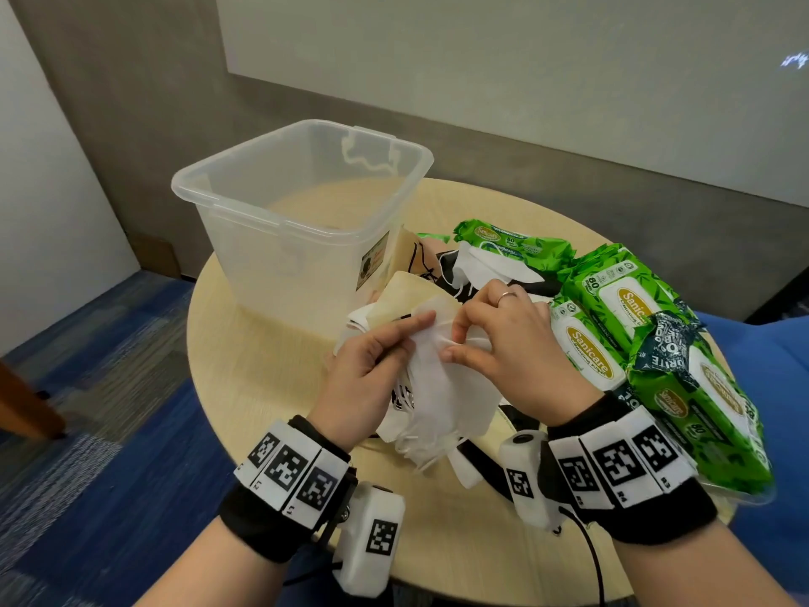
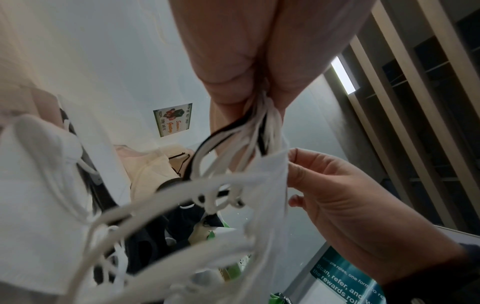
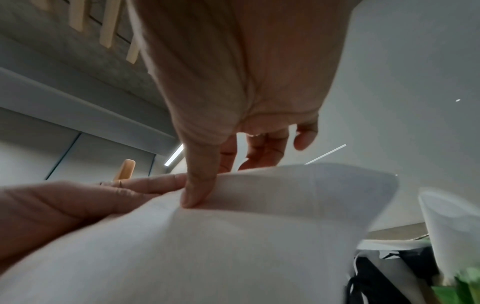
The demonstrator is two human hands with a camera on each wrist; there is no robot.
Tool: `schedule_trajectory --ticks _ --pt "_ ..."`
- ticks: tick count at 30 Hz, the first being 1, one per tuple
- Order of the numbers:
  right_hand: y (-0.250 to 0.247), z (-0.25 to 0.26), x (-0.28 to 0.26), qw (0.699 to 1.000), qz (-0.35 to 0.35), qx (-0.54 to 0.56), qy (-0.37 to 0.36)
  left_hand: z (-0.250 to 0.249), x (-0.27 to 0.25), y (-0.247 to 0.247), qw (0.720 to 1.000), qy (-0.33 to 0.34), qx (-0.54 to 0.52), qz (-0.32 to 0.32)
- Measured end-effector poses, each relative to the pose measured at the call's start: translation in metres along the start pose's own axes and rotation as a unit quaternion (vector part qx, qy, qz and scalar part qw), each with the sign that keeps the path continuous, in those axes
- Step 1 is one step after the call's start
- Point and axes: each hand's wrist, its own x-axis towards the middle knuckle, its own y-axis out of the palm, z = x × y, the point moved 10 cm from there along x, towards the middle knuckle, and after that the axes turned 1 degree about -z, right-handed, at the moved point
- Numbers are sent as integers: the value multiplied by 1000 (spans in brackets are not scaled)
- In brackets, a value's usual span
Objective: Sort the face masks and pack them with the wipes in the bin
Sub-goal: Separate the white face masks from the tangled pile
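A stack of white face masks [image 1: 437, 387] lies between my hands above the round table. My left hand [image 1: 372, 361] grips the stack, its index finger laid along the top mask, and clamps a bundle of ear loops [image 2: 259, 125] in its curled fingers. My right hand [image 1: 477, 330] pinches the top white mask [image 3: 233, 236] with thumb and curled fingers. Beige masks [image 1: 411, 295] and black masks [image 1: 451, 265] lie in a loose pile behind. The clear plastic bin [image 1: 302, 203] stands at the back left. Green wipes packs [image 1: 613, 308] lie at the right.
The round wooden table [image 1: 262, 365] has bare surface at its left and front. More green wipes packs [image 1: 700, 414] overhang the right edge, above a blue seat [image 1: 770, 365]. Blue carpet [image 1: 109, 387] lies at the left, a grey wall behind.
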Motion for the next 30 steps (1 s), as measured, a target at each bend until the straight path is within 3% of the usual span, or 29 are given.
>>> schedule_trajectory --ticks 4,7,15,24,30 --pt "-12 14 -6 995 -62 21 -76 0 2 -5 1000 -1 -3 -22" --pt "-15 21 -8 987 -57 90 -116 2 4 -10 999 -3 7 -37" --pt "-12 16 -1 981 -67 171 -69 -10 -1 -2 999 16 -20 -20" --pt "-24 18 -8 979 -176 35 -92 -10 -3 -4 999 22 -12 -25" --pt "-20 27 -13 971 -172 55 -160 -17 -2 -12 996 38 -45 -62"
